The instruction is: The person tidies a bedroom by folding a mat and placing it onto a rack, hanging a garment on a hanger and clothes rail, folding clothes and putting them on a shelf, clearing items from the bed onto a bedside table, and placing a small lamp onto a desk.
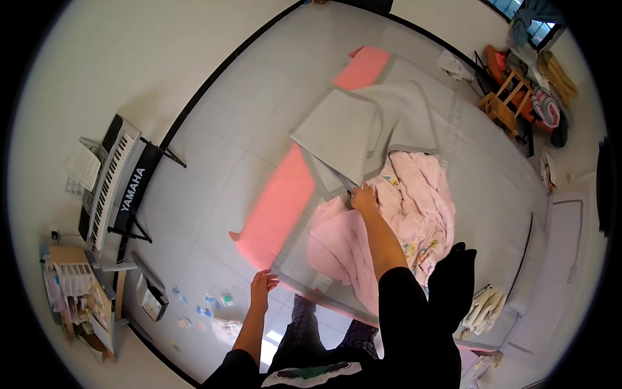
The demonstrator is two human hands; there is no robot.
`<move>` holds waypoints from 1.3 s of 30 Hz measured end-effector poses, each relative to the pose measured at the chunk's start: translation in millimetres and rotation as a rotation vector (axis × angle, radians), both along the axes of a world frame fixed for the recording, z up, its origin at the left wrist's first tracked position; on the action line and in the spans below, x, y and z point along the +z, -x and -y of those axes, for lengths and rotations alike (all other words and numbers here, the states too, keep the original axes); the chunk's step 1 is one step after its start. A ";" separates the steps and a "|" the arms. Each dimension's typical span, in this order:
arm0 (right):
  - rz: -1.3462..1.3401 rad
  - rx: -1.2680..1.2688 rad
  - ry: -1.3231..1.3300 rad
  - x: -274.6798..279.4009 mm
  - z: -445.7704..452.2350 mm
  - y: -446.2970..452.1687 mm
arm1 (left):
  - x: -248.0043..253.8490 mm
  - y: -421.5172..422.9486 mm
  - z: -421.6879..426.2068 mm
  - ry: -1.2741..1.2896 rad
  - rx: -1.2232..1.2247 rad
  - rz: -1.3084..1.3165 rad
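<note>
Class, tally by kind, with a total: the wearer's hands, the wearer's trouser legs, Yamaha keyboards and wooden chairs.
Hands: 2 (left hand; right hand, at the grey mat)
Trouser legs: 2
Keyboard: 1
Wooden chair: 1
Total: 6

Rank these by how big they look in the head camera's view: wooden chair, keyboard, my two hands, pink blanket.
1. Pink blanket
2. Keyboard
3. Wooden chair
4. Left hand and right hand: they look too alike to rank.
</note>
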State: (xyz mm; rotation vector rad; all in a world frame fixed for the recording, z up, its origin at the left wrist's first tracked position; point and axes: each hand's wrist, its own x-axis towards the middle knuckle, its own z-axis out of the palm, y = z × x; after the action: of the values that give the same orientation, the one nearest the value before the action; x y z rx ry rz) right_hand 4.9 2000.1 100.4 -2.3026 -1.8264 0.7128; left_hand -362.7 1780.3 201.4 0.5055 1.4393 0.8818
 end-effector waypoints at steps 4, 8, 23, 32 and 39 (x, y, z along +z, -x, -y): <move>-0.034 -0.133 0.022 -45.9 -21.2 4.6 | -15.8 27.2 8.3 0.142 0.001 -0.052; -0.095 -0.048 -0.141 -11.2 -11.1 -0.5 | -12.9 14.3 -0.2 0.236 -0.141 -0.023; -0.140 -0.280 -0.183 -18.3 -20.0 7.7 | -22.5 -15.1 3.5 0.284 -0.303 0.072; -0.120 -0.168 -0.843 194.6 32.0 66.6 | 4.4 -20.4 -29.2 -0.442 -0.558 -0.706; -0.339 0.219 -0.709 384.5 153.4 46.5 | 102.5 -71.8 -80.8 -0.636 -0.377 -1.174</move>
State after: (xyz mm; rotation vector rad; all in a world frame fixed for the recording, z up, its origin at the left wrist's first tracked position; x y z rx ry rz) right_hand -41.5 1846.7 484.9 -1.4596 -1.7938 0.3556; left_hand -290.9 1861.1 303.9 1.9382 1.9448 0.7215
